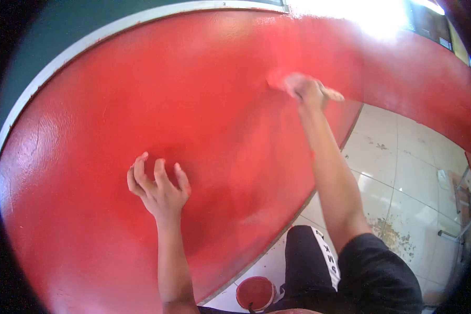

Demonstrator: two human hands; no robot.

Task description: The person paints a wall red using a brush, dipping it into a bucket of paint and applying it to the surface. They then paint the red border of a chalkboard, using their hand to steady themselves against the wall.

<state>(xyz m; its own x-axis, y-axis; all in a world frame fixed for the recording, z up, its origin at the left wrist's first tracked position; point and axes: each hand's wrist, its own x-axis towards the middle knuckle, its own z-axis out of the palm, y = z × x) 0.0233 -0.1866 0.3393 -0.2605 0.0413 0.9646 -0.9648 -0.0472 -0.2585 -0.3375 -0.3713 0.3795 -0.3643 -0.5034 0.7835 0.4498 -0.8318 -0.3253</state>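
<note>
A red painted wall point(157, 89) fills most of the view, glossy in places. My right hand point(312, 94) is closed around a paint brush point(334, 95), its pale handle sticking out to the right and its red-coated head against the wall, slightly blurred. My left hand point(161, 183) is raised in front of the wall at the left, fingers apart and bent, holding nothing; whether its fingertips touch the wall I cannot tell. Below, beside my leg, stands a round bucket point(255, 293) with red paint inside.
A dark green board with a pale frame point(63, 60) runs along the top left. White floor tiles point(403, 172) with stains lie at the right, beside the wall's bottom edge. Furniture with metal legs point(463, 199) stands at the far right. My leg point(303, 261) is near the bucket.
</note>
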